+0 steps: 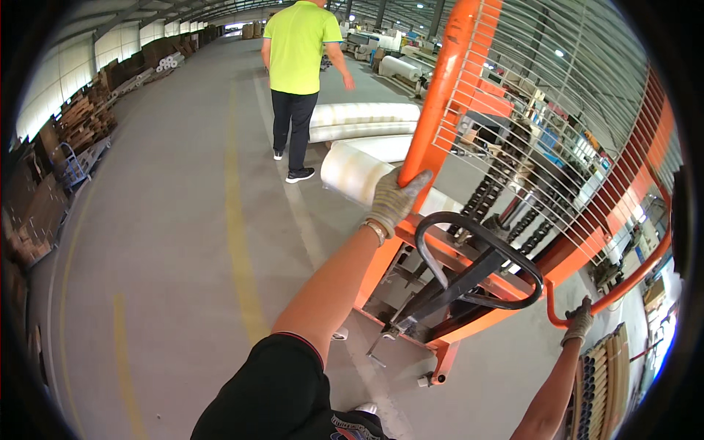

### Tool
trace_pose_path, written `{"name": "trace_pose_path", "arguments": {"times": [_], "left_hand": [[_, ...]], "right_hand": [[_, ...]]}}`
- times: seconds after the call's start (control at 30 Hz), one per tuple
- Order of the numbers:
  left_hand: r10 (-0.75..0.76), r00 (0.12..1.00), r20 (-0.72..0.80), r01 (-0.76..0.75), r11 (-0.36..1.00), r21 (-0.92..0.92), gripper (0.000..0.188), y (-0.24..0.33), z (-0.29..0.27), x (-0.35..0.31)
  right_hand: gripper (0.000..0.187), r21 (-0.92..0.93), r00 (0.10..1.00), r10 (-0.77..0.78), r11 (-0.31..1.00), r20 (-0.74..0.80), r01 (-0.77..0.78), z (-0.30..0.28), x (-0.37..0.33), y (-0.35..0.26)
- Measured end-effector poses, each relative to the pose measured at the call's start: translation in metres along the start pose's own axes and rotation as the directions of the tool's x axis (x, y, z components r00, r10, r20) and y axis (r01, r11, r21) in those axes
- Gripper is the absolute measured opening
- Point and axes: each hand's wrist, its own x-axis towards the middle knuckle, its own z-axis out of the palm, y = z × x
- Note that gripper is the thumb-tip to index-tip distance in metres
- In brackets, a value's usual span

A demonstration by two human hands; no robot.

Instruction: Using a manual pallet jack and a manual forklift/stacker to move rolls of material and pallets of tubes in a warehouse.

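An orange manual stacker stands in front of me, with a wire mesh guard and black lift chains behind it. My left hand, in a striped work glove, is closed around the lower end of the orange tube handle on the stacker's left side. On the right side, my right hand, also gloved, grips the bottom bend of the other orange tube handle. Between my hands juts a black loop-shaped tiller handle, which neither hand touches. Large white rolls lie beyond the mast; the stacker partly hides them.
A person in a bright yellow-green shirt stands ahead on the left, back turned. Cardboard tubes are stacked at lower right. Flattened cardboard and a blue hand cart line the left wall. Yellow lines mark the grey floor.
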Motion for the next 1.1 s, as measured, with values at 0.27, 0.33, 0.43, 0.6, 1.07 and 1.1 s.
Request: {"name": "trace_pose_path", "arguments": {"times": [0.27,0.33,0.43,0.6,1.07,1.1], "left_hand": [[0.041,0.991,0.125,-0.063,0.981,0.181,0.038,-0.004,-0.015,0.031],[0.062,0.987,0.148,-0.101,0.957,0.272,0.039,0.001,-0.018,0.042],[0.005,0.988,0.153,-0.035,0.98,0.196,0.042,-0.008,-0.022,0.054],[-0.005,0.986,0.166,-0.027,0.982,0.188,0.036,-0.031,-0.022,0.087],[-0.288,0.91,0.298,0.321,0.945,-0.066,0.028,-0.052,-0.007,0.157],[-0.28,0.908,0.311,0.309,0.95,-0.044,0.027,-0.057,-0.009,0.163]], "right_hand": [[0.03,-0.077,0.99,-0.004,0.997,-0.143,-0.007,-0.011,-0.008,-0.001],[0.029,-0.058,0.993,-0.003,0.998,-0.121,-0.004,-0.004,-0.02,-0.006],[0.026,-0.065,0.99,-0.018,0.998,-0.141,0.009,-0.009,-0.017,0.0],[0.023,-0.129,0.971,-0.015,0.992,-0.239,-0.017,0.01,-0.034,0.001],[0.037,-0.152,0.946,-0.058,0.988,-0.319,0.009,0.033,-0.088,-0.011],[0.037,-0.18,0.942,-0.078,0.983,-0.326,0.019,0.039,-0.097,-0.016]]}}
